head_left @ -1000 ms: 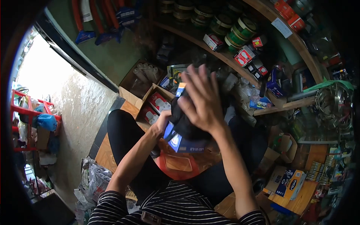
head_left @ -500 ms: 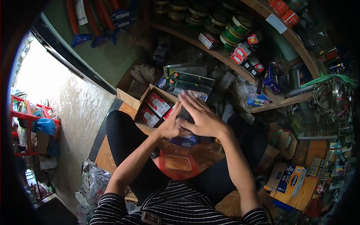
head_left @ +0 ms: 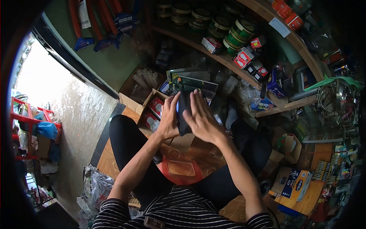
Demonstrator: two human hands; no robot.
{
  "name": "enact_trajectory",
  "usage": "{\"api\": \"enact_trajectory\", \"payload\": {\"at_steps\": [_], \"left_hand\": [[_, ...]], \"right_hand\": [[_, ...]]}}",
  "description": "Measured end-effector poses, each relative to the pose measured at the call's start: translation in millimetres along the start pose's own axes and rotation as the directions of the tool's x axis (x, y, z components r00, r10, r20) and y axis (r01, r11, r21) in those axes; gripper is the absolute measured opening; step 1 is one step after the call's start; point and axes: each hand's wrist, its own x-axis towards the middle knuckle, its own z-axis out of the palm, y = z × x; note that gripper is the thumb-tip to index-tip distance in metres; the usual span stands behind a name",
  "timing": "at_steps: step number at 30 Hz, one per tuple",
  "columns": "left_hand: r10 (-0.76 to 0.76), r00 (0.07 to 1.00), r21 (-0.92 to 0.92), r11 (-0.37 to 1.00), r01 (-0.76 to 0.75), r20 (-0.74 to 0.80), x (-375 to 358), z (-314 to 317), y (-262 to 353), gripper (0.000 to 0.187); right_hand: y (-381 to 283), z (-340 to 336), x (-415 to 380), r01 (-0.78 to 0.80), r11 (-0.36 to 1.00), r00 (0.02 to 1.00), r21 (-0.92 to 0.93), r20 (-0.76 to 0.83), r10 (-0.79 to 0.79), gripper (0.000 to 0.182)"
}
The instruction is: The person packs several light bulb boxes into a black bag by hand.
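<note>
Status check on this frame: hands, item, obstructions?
Left hand and right hand pressed around a dark cloth-wrapped box. Open carton beneath. Nothing between.

Between the fingers (head_left: 196, 105): dark matt cloth (head_left: 185, 114). Beyond them, a brown cardboard carton (head_left: 150, 97); below, glossy patterned floor tiles (head_left: 183, 164).

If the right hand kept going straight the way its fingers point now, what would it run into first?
Probably the flat green-and-black packets just beyond the fingertips of the right hand, which lies flat against a dark object pressed between both hands. Depth is unclear, so it might pass above them towards the shelf.
</note>
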Motion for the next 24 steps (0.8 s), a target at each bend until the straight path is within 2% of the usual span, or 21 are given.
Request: {"api": "enact_trajectory", "payload": {"at_steps": [1, 4, 6, 8, 9, 10, 13, 15, 16, 18, 19, 20, 22, 24], "left_hand": [[-0.006, 1.000, 0.019, 1.000, 0.006, -0.005, -2.5, 1.8, -5.3, 0.119], [0.014, 1.000, 0.075, 0.997, -0.012, -0.024, -3.5, 1.3, -10.4, 0.116], [0.067, 0.997, 0.114, 0.992, -0.061, -0.048, -2.2, -1.8, -3.9, 0.117], [0.034, 0.998, 0.053, 0.998, -0.031, -0.052, 7.7, -11.5, 17.2, 0.117], [0.037, 0.997, 0.046, 0.998, -0.034, -0.062, 7.3, -12.0, 17.6, 0.116], [0.038, 0.996, 0.042, 0.999, -0.035, -0.075, 6.1, -13.7, 17.0, 0.115], [0.004, 0.999, 0.029, 1.000, -0.003, -0.034, 1.4, -13.1, 4.4, 0.109], [-0.003, 0.999, -0.019, 1.000, 0.002, -0.046, -0.5, -7.2, -3.6, 0.107], [-0.071, 0.997, -0.053, 0.996, 0.069, -0.039, -0.5, -6.1, 0.5, 0.105], [0.009, 1.000, 0.047, 0.999, -0.008, -0.011, 2.0, -10.1, 6.1, 0.102], [0.046, 0.999, 0.022, 0.999, -0.046, -0.007, 0.3, -7.5, -1.4, 0.102], [0.076, 0.996, -0.027, 0.997, -0.077, -0.046, -0.7, -0.9, -7.9, 0.104], [-0.014, 1.000, 0.011, 1.000, 0.014, 0.002, 1.3, -5.6, 5.4, 0.105], [-0.030, 0.999, 0.063, 0.998, 0.031, -0.014, 3.0, -6.4, 5.6, 0.105]], "right_hand": [[-5.0, 2.7, -3.3, 0.092, 0.996, 0.996, -0.011, 0.010, -0.092, 0.079], [-7.7, 0.2, 2.0, 0.140, 0.987, 0.988, 0.078, 0.061, -0.145, 0.076], [3.1, -4.9, 14.9, 0.044, 0.971, 0.999, 0.236, 0.005, -0.046, 0.079], [10.0, -8.0, 21.0, -0.129, 0.932, 0.992, 0.339, 0.036, 0.124, 0.085], [6.5, -10.5, 21.4, -0.128, 0.928, 0.992, 0.349, 0.054, 0.116, 0.090], [-1.7, -11.5, 17.4, -0.078, 0.947, 0.997, 0.313, 0.014, 0.077, 0.088], [-14.3, -7.1, 6.2, 0.111, 0.961, 0.992, 0.252, 0.032, -0.123, 0.079], [-21.7, -6.4, 3.1, 0.149, 0.936, 0.986, 0.318, 0.022, -0.164, 0.073], [-22.1, -8.7, 4.4, 0.146, 0.922, 0.987, 0.358, 0.010, -0.160, 0.071], [-9.0, -10.6, 14.7, 0.128, 0.844, 0.992, 0.521, -0.079, -0.102, 0.068], [3.4, -11.0, 20.1, 0.091, 0.925, 0.996, 0.369, -0.054, -0.076, 0.071], [5.5, -13.3, 20.8, -0.075, 0.926, 0.997, 0.371, 0.004, 0.079, 0.077], [7.8, -10.9, 21.6, -0.170, 0.914, 0.985, 0.367, 0.069, 0.156, 0.083], [-5.4, -9.6, 15.9, -0.138, 0.933, 0.990, 0.333, 0.078, 0.119, 0.079]]}}
